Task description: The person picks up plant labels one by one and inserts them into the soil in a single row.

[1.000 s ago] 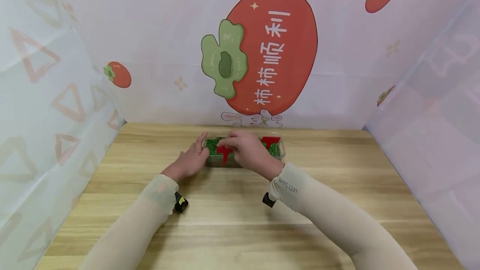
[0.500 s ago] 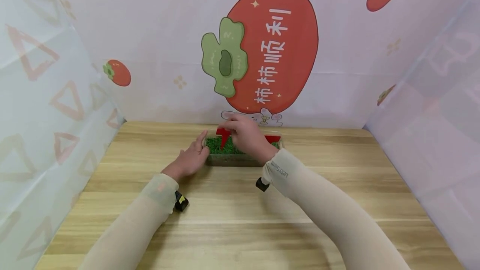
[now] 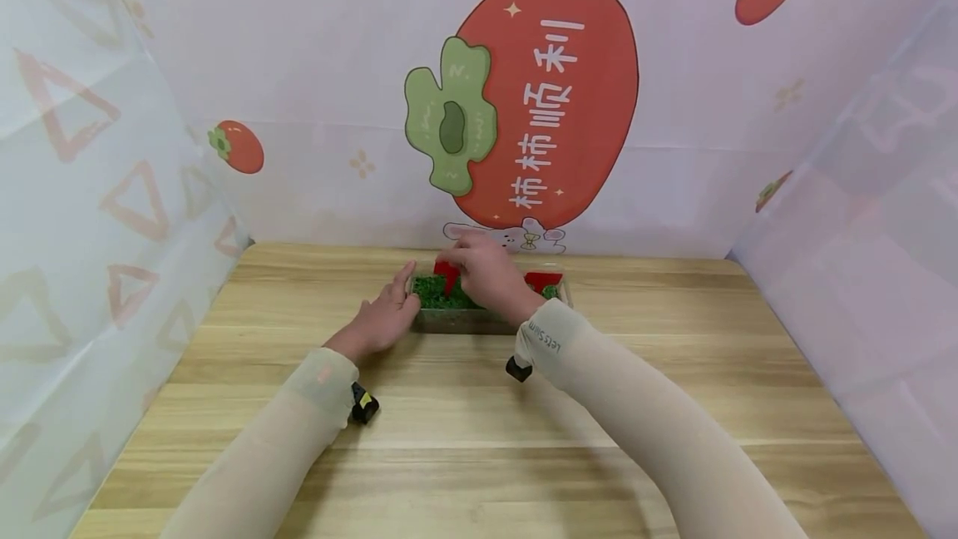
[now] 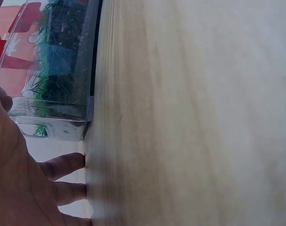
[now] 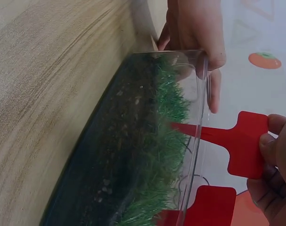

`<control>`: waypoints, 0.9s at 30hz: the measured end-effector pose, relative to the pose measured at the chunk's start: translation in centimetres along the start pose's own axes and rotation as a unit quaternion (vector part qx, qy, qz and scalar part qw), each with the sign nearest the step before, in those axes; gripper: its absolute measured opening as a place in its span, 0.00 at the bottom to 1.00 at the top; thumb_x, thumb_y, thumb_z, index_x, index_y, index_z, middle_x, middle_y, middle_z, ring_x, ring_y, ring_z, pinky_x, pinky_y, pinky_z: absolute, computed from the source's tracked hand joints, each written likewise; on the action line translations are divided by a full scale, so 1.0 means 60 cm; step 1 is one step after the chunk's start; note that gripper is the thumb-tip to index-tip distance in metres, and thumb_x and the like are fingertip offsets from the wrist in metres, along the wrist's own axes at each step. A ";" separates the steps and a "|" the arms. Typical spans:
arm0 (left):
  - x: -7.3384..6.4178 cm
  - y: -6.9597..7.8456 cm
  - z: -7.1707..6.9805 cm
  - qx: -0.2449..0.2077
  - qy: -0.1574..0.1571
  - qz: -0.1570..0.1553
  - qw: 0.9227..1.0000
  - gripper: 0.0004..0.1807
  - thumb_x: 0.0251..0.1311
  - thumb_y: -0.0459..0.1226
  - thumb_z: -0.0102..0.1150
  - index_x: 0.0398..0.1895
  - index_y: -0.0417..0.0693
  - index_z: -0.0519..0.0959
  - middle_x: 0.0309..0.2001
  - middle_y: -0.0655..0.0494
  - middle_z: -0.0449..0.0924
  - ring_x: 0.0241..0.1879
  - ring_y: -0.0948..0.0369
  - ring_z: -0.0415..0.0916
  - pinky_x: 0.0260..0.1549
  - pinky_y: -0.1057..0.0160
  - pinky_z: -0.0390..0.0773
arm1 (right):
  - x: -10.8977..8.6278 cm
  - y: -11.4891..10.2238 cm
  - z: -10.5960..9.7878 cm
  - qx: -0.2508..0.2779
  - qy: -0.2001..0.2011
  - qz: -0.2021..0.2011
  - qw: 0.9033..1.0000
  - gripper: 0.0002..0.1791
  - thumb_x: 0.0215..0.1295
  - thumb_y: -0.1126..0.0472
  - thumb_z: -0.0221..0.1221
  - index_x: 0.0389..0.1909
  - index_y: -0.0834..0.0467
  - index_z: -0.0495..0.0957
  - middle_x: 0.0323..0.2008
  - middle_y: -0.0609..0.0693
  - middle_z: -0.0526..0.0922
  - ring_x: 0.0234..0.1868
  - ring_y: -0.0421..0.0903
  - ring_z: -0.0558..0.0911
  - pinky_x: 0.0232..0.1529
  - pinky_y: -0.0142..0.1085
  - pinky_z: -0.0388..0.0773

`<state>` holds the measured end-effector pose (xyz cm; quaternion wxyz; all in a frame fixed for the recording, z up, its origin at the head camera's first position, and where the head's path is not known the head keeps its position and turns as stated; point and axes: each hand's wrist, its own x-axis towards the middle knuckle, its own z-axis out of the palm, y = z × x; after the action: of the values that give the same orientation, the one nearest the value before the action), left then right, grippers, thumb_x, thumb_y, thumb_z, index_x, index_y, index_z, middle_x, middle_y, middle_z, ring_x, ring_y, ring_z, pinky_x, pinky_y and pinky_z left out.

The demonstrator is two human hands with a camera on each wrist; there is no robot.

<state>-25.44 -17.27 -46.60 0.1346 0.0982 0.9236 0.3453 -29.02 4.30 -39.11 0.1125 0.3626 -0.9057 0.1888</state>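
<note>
A clear planter box (image 3: 464, 323) with dark soil and green grass (image 5: 170, 103) stands near the table's back edge. My right hand (image 3: 490, 279) pinches the wide head of a red T-shaped plant label (image 5: 249, 143). The label's pointed stem reaches into the grass in the right wrist view. My left hand (image 3: 383, 318) holds the box's left end, thumb at the near corner and index finger stretched toward the far one. Its other fingers (image 4: 69, 192) touch the table in the left wrist view. A second red plant label (image 5: 212, 207) stands in the grass farther right.
The wooden table (image 3: 464, 456) extends toward me and to both sides. Behind it rises a cloth backdrop (image 3: 337, 198) printed with persimmons, close to the box. Dark wrist cameras (image 3: 365, 406) hang below both sleeves.
The right hand has carried the red plant label from before the box's front wall up, back and slightly down, its stem into the grass. The left hand has stayed at the box's end.
</note>
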 end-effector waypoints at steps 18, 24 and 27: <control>-0.003 0.002 -0.003 0.000 0.004 -0.002 1.000 0.35 0.77 0.54 0.21 0.81 0.65 0.26 0.82 0.49 0.38 0.79 0.42 0.36 0.65 0.23 0.29 | 0.000 -0.017 0.020 -0.033 -0.036 0.015 0.999 0.20 0.66 0.70 0.59 0.52 0.47 0.87 0.42 0.44 0.86 0.42 0.42 0.82 0.50 0.34 0.81; -0.003 0.004 -0.003 -0.003 0.005 -0.001 1.000 0.34 0.77 0.54 0.22 0.80 0.70 0.25 0.82 0.50 0.37 0.80 0.43 0.36 0.65 0.23 0.29 | 0.003 -0.015 0.028 -0.048 -0.031 0.009 0.998 0.21 0.66 0.71 0.58 0.53 0.47 0.87 0.41 0.44 0.86 0.41 0.42 0.82 0.50 0.35 0.81; -0.001 0.004 -0.001 0.000 0.003 0.000 1.000 0.34 0.77 0.54 0.22 0.80 0.69 0.25 0.82 0.50 0.37 0.80 0.43 0.36 0.65 0.23 0.29 | 0.003 -0.013 0.032 -0.048 -0.032 0.008 0.998 0.22 0.65 0.72 0.58 0.53 0.48 0.87 0.42 0.45 0.86 0.42 0.43 0.82 0.50 0.36 0.81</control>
<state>-25.36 -17.16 -46.40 0.1322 0.0968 0.9239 0.3459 -28.74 2.87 -40.60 0.0997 0.3549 -0.9199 0.1341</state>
